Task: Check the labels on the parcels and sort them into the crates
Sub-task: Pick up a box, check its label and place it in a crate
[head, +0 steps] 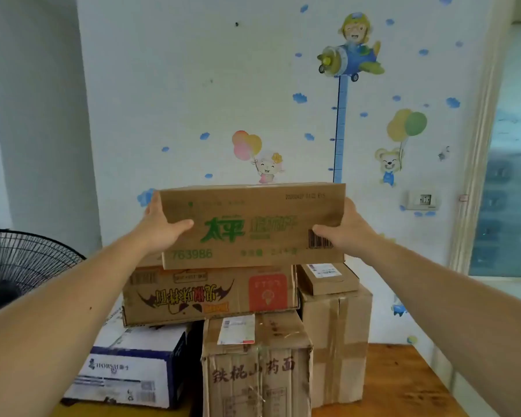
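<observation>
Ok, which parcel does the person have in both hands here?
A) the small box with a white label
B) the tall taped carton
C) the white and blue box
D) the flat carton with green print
D: the left hand and the right hand grip the two ends of the carton with green print.

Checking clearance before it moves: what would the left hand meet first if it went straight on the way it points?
The left hand grips the green-printed box, so that comes first; behind it likely the stickered wall, depth unclear.
</observation>
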`<state>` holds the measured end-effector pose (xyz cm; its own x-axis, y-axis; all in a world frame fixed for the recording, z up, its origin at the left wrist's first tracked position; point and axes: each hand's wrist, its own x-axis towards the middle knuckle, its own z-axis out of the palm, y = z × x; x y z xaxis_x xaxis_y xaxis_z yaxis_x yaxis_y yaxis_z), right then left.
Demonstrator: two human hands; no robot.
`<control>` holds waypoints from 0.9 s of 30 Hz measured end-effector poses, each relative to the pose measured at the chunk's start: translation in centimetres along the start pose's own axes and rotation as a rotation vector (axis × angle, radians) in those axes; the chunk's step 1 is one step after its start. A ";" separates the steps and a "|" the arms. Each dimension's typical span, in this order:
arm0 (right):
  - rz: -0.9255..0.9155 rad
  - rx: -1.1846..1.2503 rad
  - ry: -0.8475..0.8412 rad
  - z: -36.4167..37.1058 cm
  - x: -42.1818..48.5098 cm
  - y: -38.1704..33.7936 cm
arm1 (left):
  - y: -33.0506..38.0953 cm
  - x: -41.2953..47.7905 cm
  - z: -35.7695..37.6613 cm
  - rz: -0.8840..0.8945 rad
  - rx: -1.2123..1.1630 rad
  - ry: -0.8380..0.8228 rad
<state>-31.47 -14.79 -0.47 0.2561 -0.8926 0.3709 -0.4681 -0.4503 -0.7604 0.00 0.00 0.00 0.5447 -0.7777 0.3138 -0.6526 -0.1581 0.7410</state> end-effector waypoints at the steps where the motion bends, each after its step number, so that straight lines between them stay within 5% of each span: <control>1: 0.004 0.007 0.014 -0.1 0.2 -0.2 | 0.0 0.2 0.1 -0.012 -0.042 0.026; 10: 0.115 0.078 -0.017 -0.1 2.5 0.8 | -0.6 2.2 1.2 -0.165 -0.383 0.033; 27: 0.109 0.060 0.079 0.5 1.4 0.8 | -0.8 1.9 1.6 -0.148 -0.550 0.133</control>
<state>-31.06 -16.37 -0.80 0.1382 -0.9361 0.3235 -0.4370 -0.3507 -0.8283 0.73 -2.30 -0.99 0.6939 -0.6827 0.2289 -0.2142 0.1077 0.9708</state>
